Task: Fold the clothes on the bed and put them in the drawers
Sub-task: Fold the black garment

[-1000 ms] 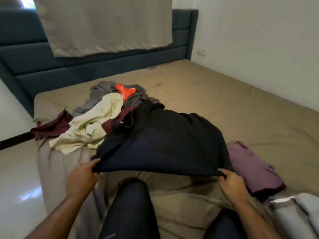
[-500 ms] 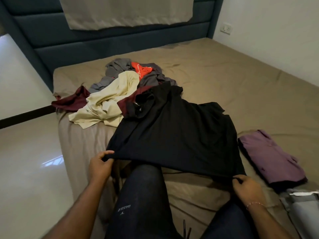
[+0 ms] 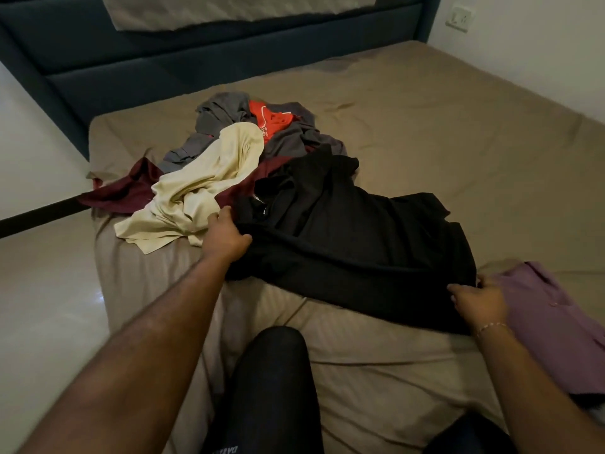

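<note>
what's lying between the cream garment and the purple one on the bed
In the head view, the black garment spreads between the cream garment and the purple garment, gripped at its near edge by the left hand and right hand.

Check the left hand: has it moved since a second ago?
Yes. The left hand carried the black garment's edge forward, up to the cream garment.

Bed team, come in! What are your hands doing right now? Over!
Left hand and right hand both grip black garment. Garment unfolded. Clothes pile crowds its left edge.
</note>
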Tool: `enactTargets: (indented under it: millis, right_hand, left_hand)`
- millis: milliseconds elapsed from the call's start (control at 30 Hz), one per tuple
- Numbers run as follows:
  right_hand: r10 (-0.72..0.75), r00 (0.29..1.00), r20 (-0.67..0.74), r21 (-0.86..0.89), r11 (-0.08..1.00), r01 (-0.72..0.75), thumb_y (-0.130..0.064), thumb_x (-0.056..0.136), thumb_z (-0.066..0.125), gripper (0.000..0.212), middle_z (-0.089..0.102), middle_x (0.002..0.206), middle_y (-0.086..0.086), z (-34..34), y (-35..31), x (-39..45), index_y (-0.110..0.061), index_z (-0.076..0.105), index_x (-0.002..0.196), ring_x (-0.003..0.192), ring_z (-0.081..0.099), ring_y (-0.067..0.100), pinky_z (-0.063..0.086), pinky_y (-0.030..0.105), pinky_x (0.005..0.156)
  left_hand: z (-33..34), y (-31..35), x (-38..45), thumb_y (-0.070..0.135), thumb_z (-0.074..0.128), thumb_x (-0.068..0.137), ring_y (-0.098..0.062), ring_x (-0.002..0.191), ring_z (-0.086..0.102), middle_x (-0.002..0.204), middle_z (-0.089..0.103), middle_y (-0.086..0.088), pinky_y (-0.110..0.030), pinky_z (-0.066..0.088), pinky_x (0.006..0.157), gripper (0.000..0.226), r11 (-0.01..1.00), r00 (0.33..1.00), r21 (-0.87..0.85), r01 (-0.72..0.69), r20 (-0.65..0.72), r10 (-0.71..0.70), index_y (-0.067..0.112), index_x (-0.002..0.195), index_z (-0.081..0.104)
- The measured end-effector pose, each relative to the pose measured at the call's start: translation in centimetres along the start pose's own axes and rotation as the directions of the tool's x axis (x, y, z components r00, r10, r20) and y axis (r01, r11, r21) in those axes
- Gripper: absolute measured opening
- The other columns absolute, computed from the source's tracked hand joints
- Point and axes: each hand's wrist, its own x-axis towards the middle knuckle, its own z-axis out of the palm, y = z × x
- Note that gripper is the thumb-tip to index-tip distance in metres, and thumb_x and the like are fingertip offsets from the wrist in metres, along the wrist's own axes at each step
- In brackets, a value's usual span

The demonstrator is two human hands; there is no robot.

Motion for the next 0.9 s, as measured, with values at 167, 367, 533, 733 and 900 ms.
enactTargets:
  millis: [167,367,533,733,900]
  right_hand:
    - [-0.398,0.872,0.284,-0.409,0.773,0.486,-0.010,0.080,0.081,0.077,0.056,0.144,0.019,3.8,3.5,-2.5,-0.005,0.048,0.150,0.130,0.054,0.039,0.045,0.049,0.111]
    - [-0.420,0.861,0.286,-0.626,0.599,0.500,-0.012,0.060,0.089,0.078,0.060,0.141,0.018,6.8,5.6,-3.5,-0.007,0.066,0.134,0.120,0.059,0.043,0.055,0.059,0.095]
    - [-0.469,0.839,0.275,-0.651,0.551,0.521,-0.018,0.047,0.095,0.081,0.066,0.130,0.016,7.0,4.4,-2.9,-0.010,0.072,0.125,0.110,0.065,0.043,0.057,0.056,0.083]
    - [-0.403,0.878,0.260,-0.600,0.645,0.473,-0.030,0.058,0.096,0.059,0.069,0.122,0.005,6.2,3.2,-2.0,-0.026,0.076,0.113,0.112,0.063,0.038,0.056,0.053,0.087]
    - [-0.508,0.860,0.049,-0.388,0.784,0.485,-0.033,0.091,0.062,0.025,0.072,0.112,0.007,6.8,0.8,1.3,-0.022,0.073,0.111,0.104,0.065,0.037,0.053,0.050,0.088]
  left_hand:
    - [4.7,1.3,1.8,0.033,0.066,0.090,-0.031,0.120,0.056,0.129,0.056,-0.008,-0.047,0.051,0.100,0.046,0.903,0.938,0.258,-0.342,0.034,0.345,0.019,0.133,0.059]
    - [8.7,6.0,6.2,0.064,0.056,0.090,-0.029,0.122,0.055,0.127,0.062,-0.002,-0.054,0.040,0.100,0.057,0.909,0.991,0.396,-0.129,0.013,0.135,0.023,0.129,0.062]
    - [8.4,8.4,10.1,0.044,0.057,0.085,-0.029,0.110,0.057,0.111,0.067,-0.004,-0.052,0.038,0.096,0.031,0.908,0.999,0.419,-0.027,-0.017,0.038,0.023,0.107,0.068]
    - [3.4,3.1,15.0,0.028,0.058,0.090,-0.036,0.087,0.068,0.077,0.065,-0.005,-0.039,0.052,0.077,0.019,0.976,0.980,-0.150,0.156,-0.099,-0.172,0.015,0.076,0.063]
    - [-0.4,-1.9,17.7,0.020,0.063,0.087,-0.041,0.109,0.065,0.110,0.071,-0.018,-0.042,0.050,0.093,0.025,0.923,0.875,-0.238,0.302,-0.314,-0.368,0.012,0.110,0.068]
